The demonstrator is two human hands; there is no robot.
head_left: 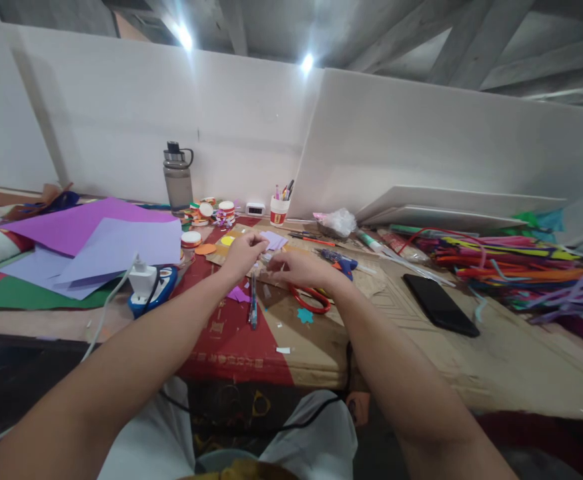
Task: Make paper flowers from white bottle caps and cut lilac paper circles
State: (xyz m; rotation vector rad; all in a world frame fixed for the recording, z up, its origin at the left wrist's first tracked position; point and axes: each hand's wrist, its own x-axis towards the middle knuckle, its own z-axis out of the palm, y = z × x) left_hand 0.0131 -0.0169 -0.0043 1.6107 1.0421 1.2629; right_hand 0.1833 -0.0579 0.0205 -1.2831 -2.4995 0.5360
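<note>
My left hand [245, 253] is over the middle of the table, its fingers bent together beside small lilac paper pieces [274, 241]; what they hold, if anything, is too small to make out. To its right my right hand [299, 268] hovers with fingers curved and apart, next to the same paper. Between and below the hands lies a pen [254, 303]. Red-handled scissors [314, 301] rest partly under my right hand, with a teal paper shape [305, 315] just below them. A purple scrap [239, 294] lies near my left wrist.
Large purple sheets [121, 250] and a blue power strip [154, 293] are at the left. Behind stand a bottle [178, 180] and a pen cup [279, 211]. A blue glue gun [340, 261], a black phone [440, 304] and colourful pipe cleaners [506, 267] lie to the right.
</note>
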